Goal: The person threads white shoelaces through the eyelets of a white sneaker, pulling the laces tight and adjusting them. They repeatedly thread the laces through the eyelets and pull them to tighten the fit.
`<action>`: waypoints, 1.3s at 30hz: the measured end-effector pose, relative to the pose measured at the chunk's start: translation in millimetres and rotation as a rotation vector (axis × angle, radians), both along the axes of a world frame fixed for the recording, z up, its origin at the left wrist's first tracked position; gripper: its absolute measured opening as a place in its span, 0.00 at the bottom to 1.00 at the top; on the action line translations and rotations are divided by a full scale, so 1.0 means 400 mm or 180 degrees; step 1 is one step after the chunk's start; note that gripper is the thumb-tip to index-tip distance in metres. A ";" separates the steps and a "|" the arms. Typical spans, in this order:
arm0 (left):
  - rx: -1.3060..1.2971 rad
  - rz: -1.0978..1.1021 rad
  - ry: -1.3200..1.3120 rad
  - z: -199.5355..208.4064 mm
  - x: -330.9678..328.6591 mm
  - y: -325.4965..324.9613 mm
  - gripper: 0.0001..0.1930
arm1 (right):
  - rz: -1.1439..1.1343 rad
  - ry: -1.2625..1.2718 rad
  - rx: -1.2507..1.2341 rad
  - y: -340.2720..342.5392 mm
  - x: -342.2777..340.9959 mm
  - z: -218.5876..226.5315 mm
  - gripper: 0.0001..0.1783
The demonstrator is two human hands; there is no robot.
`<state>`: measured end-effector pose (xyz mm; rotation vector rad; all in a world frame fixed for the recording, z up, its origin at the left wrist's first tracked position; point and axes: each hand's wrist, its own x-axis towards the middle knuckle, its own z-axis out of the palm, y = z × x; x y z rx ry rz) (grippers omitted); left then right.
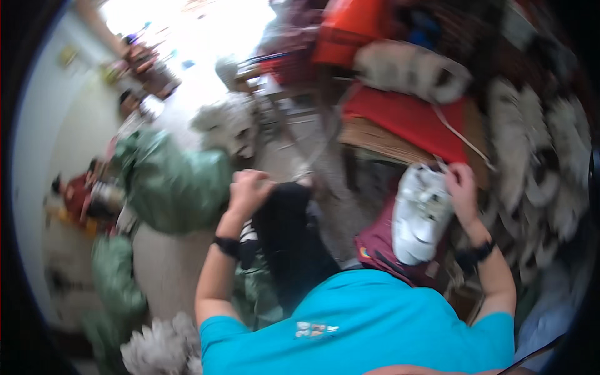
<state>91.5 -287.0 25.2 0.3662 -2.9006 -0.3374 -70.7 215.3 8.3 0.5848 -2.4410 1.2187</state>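
A white lace-up shoe (420, 219) lies on a maroon cloth (381, 240) over my right thigh, its laces showing along the top. My right hand (462, 190) is at the shoe's far right end, fingertips pinched close to a thin pale strand; whether they grip it is too blurred to tell. Well to the left, my left hand (247, 192) hovers by my black-trousered left knee, apart from the shoe. Its fingers are curled in, and what they hold, if anything, is hidden by blur.
A stool or stack with a red cloth (406, 119) stands ahead, a pale bundle (412, 70) on top with a cord hanging down. Pale shoe-like pieces (522, 150) pile at right. Green sacks (172, 181) and white heaps (164, 345) sit at left. Other people (84, 194) sit farther off.
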 end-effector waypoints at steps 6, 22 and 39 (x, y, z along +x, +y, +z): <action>0.1448 -0.0596 0.0670 -0.105 -0.003 0.094 0.19 | -0.0482 -0.1063 -0.1097 0.073 -0.028 -0.132 0.17; 0.1816 -0.0095 0.0195 -0.097 -0.082 0.193 0.21 | 0.0793 -0.3821 -0.2234 0.120 -0.013 -0.062 0.29; 0.2801 -0.1242 0.1770 -0.020 -0.185 0.392 0.10 | 0.1045 -0.3255 -0.2048 0.009 0.113 0.123 0.22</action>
